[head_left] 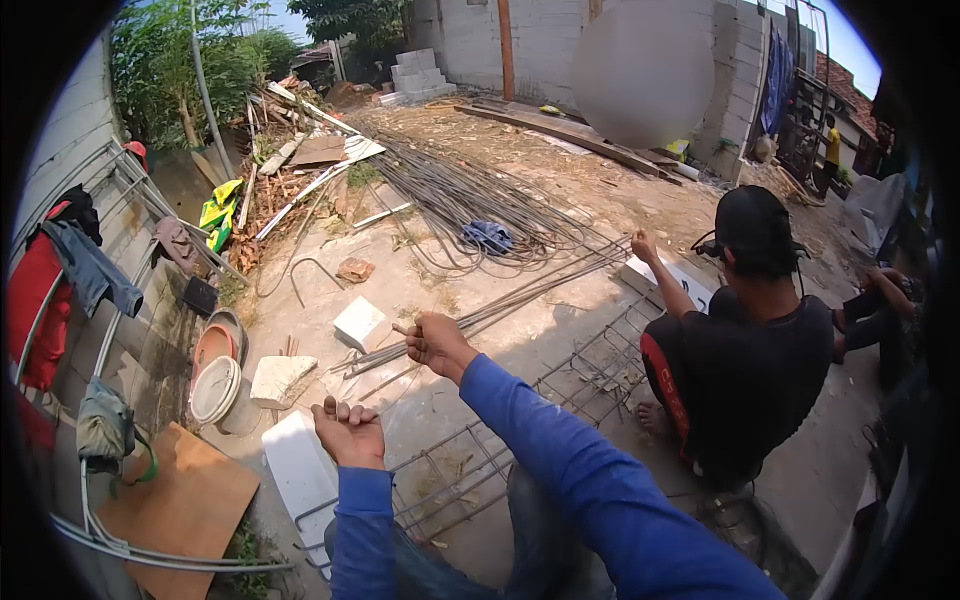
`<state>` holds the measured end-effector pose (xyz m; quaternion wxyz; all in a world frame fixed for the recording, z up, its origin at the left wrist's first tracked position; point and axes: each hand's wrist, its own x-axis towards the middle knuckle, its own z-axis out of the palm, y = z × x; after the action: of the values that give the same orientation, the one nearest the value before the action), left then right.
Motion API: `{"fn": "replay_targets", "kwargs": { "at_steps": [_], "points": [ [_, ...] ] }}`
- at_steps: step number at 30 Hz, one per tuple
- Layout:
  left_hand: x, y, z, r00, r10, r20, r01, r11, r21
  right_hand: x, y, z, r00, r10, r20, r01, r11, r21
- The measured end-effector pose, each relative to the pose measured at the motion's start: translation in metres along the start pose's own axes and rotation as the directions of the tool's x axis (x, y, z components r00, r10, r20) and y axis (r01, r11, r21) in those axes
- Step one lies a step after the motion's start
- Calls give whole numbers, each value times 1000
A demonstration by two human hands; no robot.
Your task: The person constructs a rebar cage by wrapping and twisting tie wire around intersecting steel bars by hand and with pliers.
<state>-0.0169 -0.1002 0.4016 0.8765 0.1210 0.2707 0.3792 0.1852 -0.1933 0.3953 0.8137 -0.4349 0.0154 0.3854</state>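
My left hand is turned palm up above the near end of a rebar cage, its fingers curled in; whatever they pinch is too thin to make out. My right hand is raised farther forward and closed, and anything held in it is too small to name. The cage lies between my knees and runs off to the right, toward a co-worker in dark clothes. Its near end passes over a white block. Beyond my right hand lie long loose steel bars.
Light blocks and a chipped block sit ahead on the ground. Buckets and a plywood sheet are at left, near clothes hung on metal tubing. A large rebar pile spreads beyond. Another person sits at far right.
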Motion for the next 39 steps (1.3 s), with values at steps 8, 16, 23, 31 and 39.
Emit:
{"fn": "replay_targets", "kwargs": {
  "at_steps": [8, 16, 23, 31, 39],
  "points": [
    [39, 64, -12, 925, 317, -211, -305, 948, 87, 39, -3, -112, 938, -93, -334, 33, 983, -180],
    [66, 127, -53, 935, 272, -226, -239, 958, 159, 66, -15, -187, 702, -300, -646, 250, 953, -170],
    [27, 63, -7, 966, 77, 248, -259, 340, 904, -17, -41, -90, 702, -711, -49, 279, 338, -899],
    [25, 8, -7, 937, -14, 348, -266, 617, 741, -107, 45, 21, 735, -248, 631, 600, -195, -776],
    [28, -4, -18, 888, 236, 395, -448, 248, 859, -98, 50, 12, 772, -22, 636, 618, -209, -758]
  ]
}}
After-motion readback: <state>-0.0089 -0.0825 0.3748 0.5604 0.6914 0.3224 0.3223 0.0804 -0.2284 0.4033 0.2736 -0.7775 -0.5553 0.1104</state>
